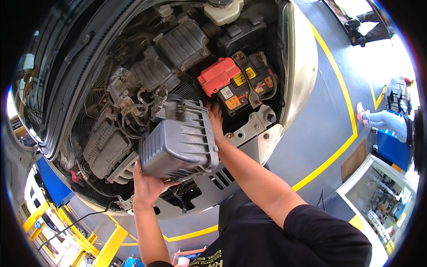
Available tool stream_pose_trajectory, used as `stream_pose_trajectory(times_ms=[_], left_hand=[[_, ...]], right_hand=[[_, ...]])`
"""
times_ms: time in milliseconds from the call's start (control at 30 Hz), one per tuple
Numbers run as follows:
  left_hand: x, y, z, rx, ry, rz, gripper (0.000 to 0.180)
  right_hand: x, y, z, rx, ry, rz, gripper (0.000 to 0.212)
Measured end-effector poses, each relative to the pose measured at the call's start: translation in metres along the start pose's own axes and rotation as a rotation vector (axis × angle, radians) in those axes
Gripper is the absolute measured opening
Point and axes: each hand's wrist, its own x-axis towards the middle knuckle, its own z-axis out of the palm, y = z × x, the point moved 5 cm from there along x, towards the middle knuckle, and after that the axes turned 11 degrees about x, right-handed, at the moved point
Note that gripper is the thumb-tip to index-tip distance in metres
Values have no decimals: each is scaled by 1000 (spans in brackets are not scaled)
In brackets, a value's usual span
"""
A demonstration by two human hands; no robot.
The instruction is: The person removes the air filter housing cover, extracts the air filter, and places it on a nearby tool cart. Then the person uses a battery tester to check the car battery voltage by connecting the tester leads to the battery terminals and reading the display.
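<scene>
A grey plastic air filter housing [171, 149] sits tilted over the front of the engine bay, its ribbed side facing me. My left hand [149, 189] grips its lower left corner, the fingers partly hidden under it. Along its right edge, my right hand [215, 120] is pressed against the side, with the fingertips hidden between the housing and the battery. The black battery [244, 91] has a red terminal cover [218, 75] and a hold-down bar across its top.
The engine cover [109, 151] and hoses lie left of the housing. Behind are a black ribbed box [182, 42] and a white reservoir [222, 12]. The car's front panel [213, 182] is below my arms. At right, a person's legs [387, 122] are near a blue cabinet [391, 147].
</scene>
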Motion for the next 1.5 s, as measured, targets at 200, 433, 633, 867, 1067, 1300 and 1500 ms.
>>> stream_pose_trajectory(times_ms=[200, 433, 633, 867, 1067, 1300, 1500], left_hand=[[0, -1, 2, 41, -11, 21, 106], [4, -2, 2, 1, -23, 25, 102], [5, 1, -5, -120, -24, -4, 100], [9, 2, -7, -267, -35, 12, 104], [14, 15, -9, -243, -72, -67, 111], [16, 35, 8, -210, -203, -139, 109], [14, 37, 19, -208, -223, -120, 108]], right_hand=[[14, 4, 2, -4, 85, 172, 41], [2, -1, 8, -136, 24, 3, 35], [-1, -17, -6, -54, -338, -171, 33], [40, -50, 3, -49, -261, -171, 32], [9, -14, -26, -459, -591, -346, 24], [18, 12, -4, -592, -927, -194, 18], [21, 2, 42, -74, -882, 185, 24]])
